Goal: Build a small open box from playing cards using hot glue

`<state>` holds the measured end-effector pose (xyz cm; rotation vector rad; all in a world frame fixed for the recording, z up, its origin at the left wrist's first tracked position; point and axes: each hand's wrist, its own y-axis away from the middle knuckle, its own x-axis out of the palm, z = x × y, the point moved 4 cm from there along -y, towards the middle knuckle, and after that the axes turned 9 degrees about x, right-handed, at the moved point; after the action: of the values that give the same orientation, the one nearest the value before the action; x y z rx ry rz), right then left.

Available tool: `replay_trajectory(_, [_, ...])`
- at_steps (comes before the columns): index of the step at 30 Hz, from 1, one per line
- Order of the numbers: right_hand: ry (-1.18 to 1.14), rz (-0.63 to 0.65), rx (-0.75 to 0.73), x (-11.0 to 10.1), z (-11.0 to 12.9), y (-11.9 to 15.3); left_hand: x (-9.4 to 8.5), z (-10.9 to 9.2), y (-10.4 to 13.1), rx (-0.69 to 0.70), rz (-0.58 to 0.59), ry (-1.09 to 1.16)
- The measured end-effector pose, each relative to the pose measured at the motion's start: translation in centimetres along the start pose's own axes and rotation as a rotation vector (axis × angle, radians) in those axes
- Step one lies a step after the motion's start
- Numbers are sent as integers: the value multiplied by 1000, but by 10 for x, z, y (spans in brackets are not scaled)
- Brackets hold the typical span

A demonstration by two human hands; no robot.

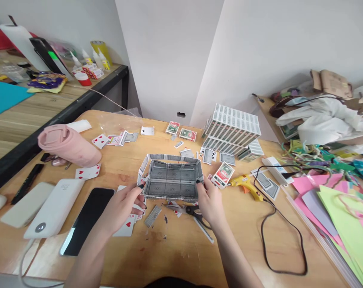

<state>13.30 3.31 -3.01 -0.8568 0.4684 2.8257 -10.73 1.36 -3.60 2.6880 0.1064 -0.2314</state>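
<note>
A shallow open box made of grey-backed playing cards point(171, 176) is held up over the table in both hands. My left hand point(126, 204) grips its left side, thumb at the near left corner. My right hand point(209, 200) pinches the right wall, thumb on the inside. Below the box lie black-handled scissors point(196, 211), partly hidden by my right hand. Face-up playing cards point(126, 226) rest under my left hand. A cut card piece point(153, 216) and small scraps lie nearby. Right of the box are a card pack point(224, 175) and a yellow glue gun point(246, 187).
Stacked card packs point(234, 126) stand at the back right. On the left are a pink tumbler point(69, 145), a white power bank point(54, 208) and a phone point(88, 220). The glue gun's black cable point(262, 236) loops over the right side, near coloured paper sheets point(343, 224).
</note>
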Motion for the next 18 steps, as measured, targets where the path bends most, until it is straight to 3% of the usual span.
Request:
replay_trajectory(8, [48, 10, 24, 3, -1, -1, -7, 12, 1, 17, -82, 42])
replay_trajectory(12, [34, -7, 25, 2, 0, -2, -12, 13, -5, 47, -124, -124])
replay_trajectory(14, [7, -8, 26, 2, 0, -3, -13, 12, -12, 95, -140, -162])
replay_trajectory(18, [-70, 13, 13, 1, 1, -5, -6, 2, -39, 312, -164, -19])
